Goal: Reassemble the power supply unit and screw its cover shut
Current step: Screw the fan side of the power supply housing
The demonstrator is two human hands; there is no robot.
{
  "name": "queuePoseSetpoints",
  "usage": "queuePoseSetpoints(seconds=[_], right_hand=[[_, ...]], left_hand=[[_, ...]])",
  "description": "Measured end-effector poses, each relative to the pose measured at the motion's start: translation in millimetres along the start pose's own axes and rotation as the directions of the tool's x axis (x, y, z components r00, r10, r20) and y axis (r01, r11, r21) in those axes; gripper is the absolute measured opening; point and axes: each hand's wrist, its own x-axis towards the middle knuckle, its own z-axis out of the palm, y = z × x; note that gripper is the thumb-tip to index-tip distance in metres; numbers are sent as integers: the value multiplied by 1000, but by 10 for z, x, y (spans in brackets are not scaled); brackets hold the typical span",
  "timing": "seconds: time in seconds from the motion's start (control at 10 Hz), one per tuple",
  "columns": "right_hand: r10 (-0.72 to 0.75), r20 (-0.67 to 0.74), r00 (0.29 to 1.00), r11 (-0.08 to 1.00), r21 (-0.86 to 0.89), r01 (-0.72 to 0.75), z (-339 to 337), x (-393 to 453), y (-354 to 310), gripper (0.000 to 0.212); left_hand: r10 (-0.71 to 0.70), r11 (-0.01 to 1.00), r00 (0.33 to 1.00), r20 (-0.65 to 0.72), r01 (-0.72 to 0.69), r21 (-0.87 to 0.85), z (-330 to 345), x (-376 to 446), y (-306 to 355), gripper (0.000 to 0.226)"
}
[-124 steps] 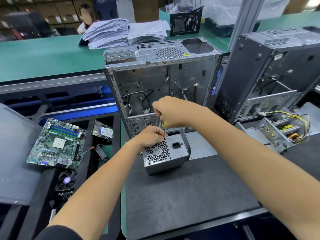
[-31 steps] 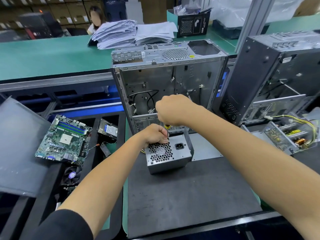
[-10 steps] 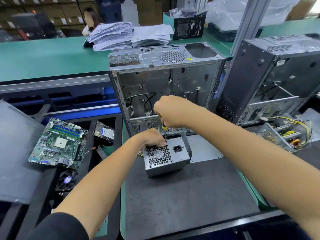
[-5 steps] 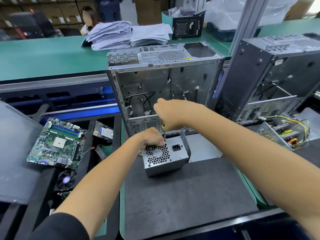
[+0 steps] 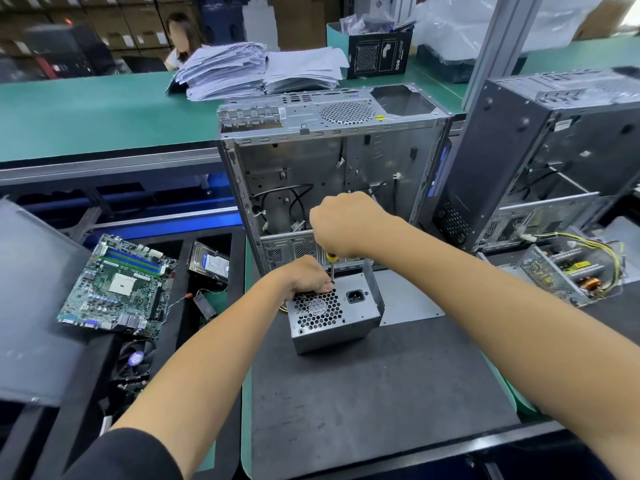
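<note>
Here, one power supply unit [image 5: 334, 313], left hand [image 5: 304, 274] grip clasping it, right hand [image 5: 341, 221] grip clenching one screwdriver [image 5: 331, 266].

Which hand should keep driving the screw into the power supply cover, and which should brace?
Right hand drives: it grips the screwdriver, tip at the power supply unit top edge. Left hand braces, resting on that edge.

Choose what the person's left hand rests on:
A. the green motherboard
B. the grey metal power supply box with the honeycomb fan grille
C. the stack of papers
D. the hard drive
B: the left hand rests on the top edge of the grey metal power supply box, beside the screwdriver gripped by the right hand.
</note>
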Motion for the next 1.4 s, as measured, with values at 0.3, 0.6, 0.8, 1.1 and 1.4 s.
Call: queuePoseSetpoints(seconds=[0.3, 0.6, 0.8, 1.1, 1.4], right_hand=[[-64, 115, 991, 988, 148, 47, -96, -70, 113, 23], [-42, 24, 999, 994, 101, 39, -40, 63, -10, 23], [55, 101, 993, 996, 58, -61, -59, 81, 49, 20], [-85, 35, 996, 985, 154, 79, -76, -19, 92, 34], [26, -17, 999, 998, 54, -26, 23, 52, 63, 28]], left_hand=[[11, 1000, 999, 32, -11, 3, -16, 1, -9, 30], [26, 997, 1000, 1, -26, 70, 11, -23, 13, 8], [14, 1000, 1000, 0, -14, 9, 5, -79, 23, 12], [64, 994, 998, 28, -67, 89, 6, -179, 78, 11], [3, 1000, 997, -73, -2, 9, 46, -185, 100, 6]])
